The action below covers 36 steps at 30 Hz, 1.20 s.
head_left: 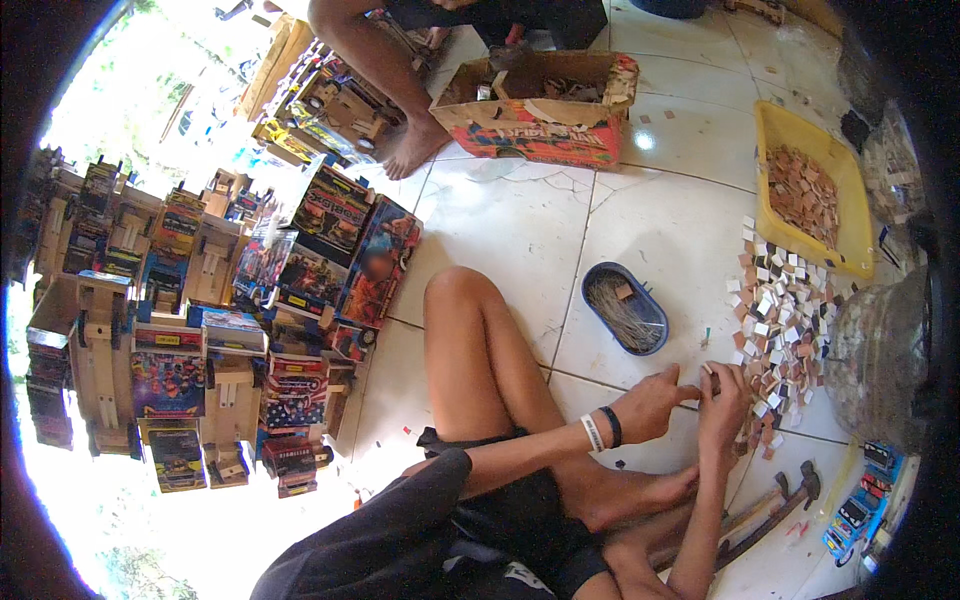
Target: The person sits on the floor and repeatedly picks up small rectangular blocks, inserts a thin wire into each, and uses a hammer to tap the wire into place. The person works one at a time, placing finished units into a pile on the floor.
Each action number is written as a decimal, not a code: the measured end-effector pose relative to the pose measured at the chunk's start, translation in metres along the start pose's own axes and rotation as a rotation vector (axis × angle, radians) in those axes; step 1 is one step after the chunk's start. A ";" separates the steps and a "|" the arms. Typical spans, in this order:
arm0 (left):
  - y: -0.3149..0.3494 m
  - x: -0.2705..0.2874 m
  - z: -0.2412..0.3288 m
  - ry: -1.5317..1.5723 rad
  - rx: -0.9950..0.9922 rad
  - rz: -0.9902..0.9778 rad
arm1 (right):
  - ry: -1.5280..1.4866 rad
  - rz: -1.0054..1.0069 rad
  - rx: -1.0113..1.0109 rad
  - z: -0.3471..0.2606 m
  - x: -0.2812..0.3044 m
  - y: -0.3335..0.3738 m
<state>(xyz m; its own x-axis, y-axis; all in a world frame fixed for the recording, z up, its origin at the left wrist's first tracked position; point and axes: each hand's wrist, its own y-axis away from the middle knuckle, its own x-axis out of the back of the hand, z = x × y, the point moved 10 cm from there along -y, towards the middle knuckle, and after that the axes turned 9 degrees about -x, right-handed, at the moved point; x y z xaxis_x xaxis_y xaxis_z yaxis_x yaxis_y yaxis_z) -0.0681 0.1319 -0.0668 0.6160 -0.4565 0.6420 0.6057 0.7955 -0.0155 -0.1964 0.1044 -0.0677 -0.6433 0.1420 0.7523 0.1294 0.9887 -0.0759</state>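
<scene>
My left hand (645, 408), with a white band and a dark band at its wrist, is closed, its fingertips against those of my right hand (722, 405). My right hand pinches a small pale piece (708, 370) between thumb and fingers. What the left fingers hold, if anything, is hidden. Right beside my hands lies a heap of small square chips (785, 330), white on some faces and brown on others. Ahead of them stands a blue oval tub (655, 338) holding thin wire-like strands and one brown chip.
A yellow tub (765, 170) of brown chips stands beyond the heap. Two hammers (808, 480) lie near my right forearm, a blue toy truck (860, 510) further right. Stacked wooden toy trucks (210, 350) fill the left. Another person's foot (415, 150) rests by a cardboard box (530, 135).
</scene>
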 end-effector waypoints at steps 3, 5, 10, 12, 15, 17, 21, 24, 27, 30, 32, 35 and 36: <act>0.004 0.008 -0.005 0.088 0.050 0.024 | -0.045 -0.021 -0.015 0.002 -0.001 -0.001; 0.004 0.021 -0.004 0.142 -0.001 0.140 | -0.009 0.007 0.020 -0.002 0.003 0.000; -0.007 0.032 -0.021 0.277 0.001 0.286 | 0.036 0.021 0.041 -0.007 0.005 0.002; -0.012 0.031 -0.034 0.368 0.103 0.336 | -0.033 0.009 -0.008 -0.003 0.005 0.002; -0.019 0.043 -0.027 0.302 0.021 0.446 | -0.028 0.000 -0.041 -0.002 0.005 0.002; -0.024 0.043 -0.031 0.361 0.070 0.455 | -0.014 0.013 -0.029 -0.005 0.007 0.002; -0.029 0.033 -0.040 0.518 0.183 0.439 | -0.020 -0.003 -0.068 -0.001 0.005 0.003; -0.033 0.030 -0.039 0.647 0.170 0.497 | 0.025 -0.007 -0.070 0.000 0.004 0.003; -0.036 0.026 -0.041 0.772 0.194 0.528 | -0.021 -0.023 -0.115 0.004 0.002 0.003; -0.039 0.026 -0.043 0.769 0.225 0.532 | 0.024 -0.011 -0.115 0.004 0.003 0.003; -0.041 0.027 -0.043 0.770 0.211 0.546 | 0.029 -0.001 -0.106 0.003 0.005 0.003; -0.043 0.029 -0.043 0.732 0.206 0.562 | 0.057 0.038 -0.054 -0.002 0.010 0.003; -0.042 0.028 -0.045 0.710 0.235 0.562 | 0.068 0.064 -0.029 -0.004 0.012 0.003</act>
<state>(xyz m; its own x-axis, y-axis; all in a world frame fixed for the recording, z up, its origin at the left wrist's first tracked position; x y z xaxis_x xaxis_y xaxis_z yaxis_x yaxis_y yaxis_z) -0.0541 0.0678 -0.0828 0.9980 -0.0549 -0.0324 0.0557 0.9982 0.0233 -0.2006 0.1089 -0.0560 -0.5803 0.1997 0.7895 0.1910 0.9758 -0.1064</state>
